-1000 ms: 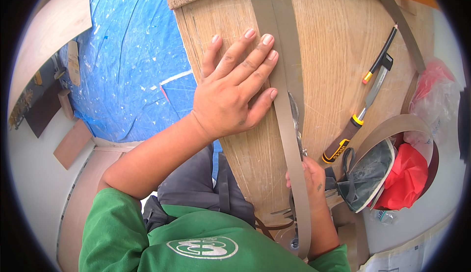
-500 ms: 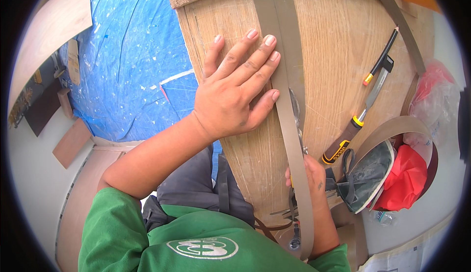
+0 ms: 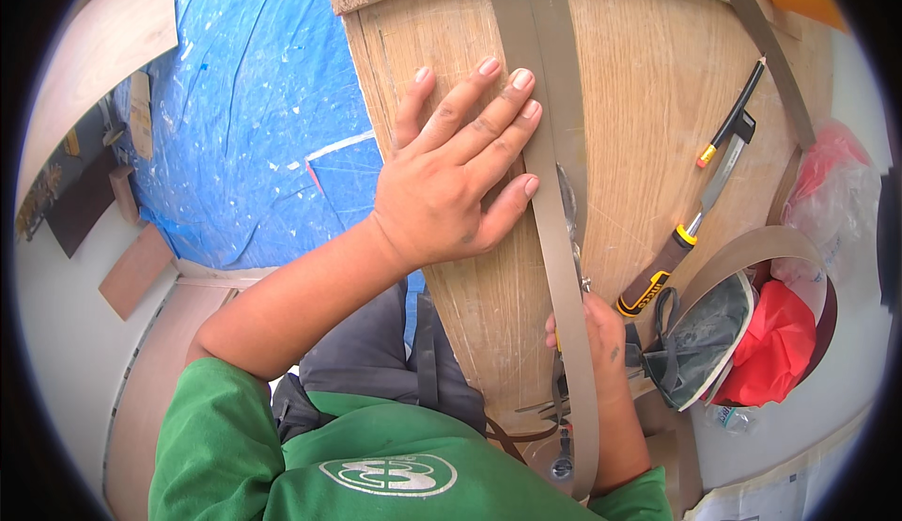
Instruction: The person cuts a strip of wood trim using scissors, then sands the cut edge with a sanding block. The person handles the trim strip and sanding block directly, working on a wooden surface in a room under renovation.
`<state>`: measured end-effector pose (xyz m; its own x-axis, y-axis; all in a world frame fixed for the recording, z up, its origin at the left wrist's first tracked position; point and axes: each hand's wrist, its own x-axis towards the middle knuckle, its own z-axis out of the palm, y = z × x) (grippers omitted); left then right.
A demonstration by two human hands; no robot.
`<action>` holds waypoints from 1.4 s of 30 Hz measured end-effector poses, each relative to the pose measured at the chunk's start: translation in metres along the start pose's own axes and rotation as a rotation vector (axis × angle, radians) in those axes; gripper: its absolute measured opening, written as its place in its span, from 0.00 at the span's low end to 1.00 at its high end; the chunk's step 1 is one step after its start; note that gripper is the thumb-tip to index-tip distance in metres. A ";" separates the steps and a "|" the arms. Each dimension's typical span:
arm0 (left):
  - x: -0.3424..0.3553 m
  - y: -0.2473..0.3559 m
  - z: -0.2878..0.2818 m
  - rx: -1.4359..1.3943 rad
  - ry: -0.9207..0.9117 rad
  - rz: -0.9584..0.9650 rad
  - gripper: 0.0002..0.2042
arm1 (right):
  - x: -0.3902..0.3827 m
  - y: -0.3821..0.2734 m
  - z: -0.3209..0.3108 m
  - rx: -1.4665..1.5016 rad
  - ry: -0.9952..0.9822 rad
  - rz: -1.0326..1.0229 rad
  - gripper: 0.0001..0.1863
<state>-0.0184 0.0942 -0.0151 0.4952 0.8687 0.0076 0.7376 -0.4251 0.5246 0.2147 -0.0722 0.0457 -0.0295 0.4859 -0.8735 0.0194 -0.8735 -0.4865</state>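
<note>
Head | left hand [image 3: 455,178] flat at strip [image 3: 562,295] edge | right hand [image 3: 601,328] grip unclear | bare board [image 3: 644,98] beside strip

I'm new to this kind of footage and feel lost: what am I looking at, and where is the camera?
There is no machine here, just a person's two bare hands. The wide, bulging view comes from a camera worn on the head, looking down, so picture left is the person's left.

The left hand lies spread on a wooden board, its fingertips at the edge of a long brown strip. The right hand, partly behind that strip, holds a metal tool, also mostly hidden.

A pencil and a long tool with a yellow-trimmed handle lie toward the board's right side.
</note>
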 end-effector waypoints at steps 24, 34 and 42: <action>0.000 0.000 -0.002 -0.019 -0.012 0.001 0.26 | 0.002 -0.003 -0.001 -0.040 -0.002 0.018 0.30; 0.000 0.000 -0.003 -0.031 -0.015 -0.002 0.27 | 0.007 -0.020 0.007 -0.011 -0.012 -0.003 0.19; 0.000 -0.001 -0.004 -0.038 -0.016 0.010 0.24 | 0.006 0.011 -0.001 -0.006 0.002 -0.008 0.28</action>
<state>-0.0210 0.0952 -0.0119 0.5103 0.8600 -0.0001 0.7147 -0.4240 0.5562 0.2162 -0.0784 0.0353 -0.0272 0.4929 -0.8697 0.0246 -0.8694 -0.4935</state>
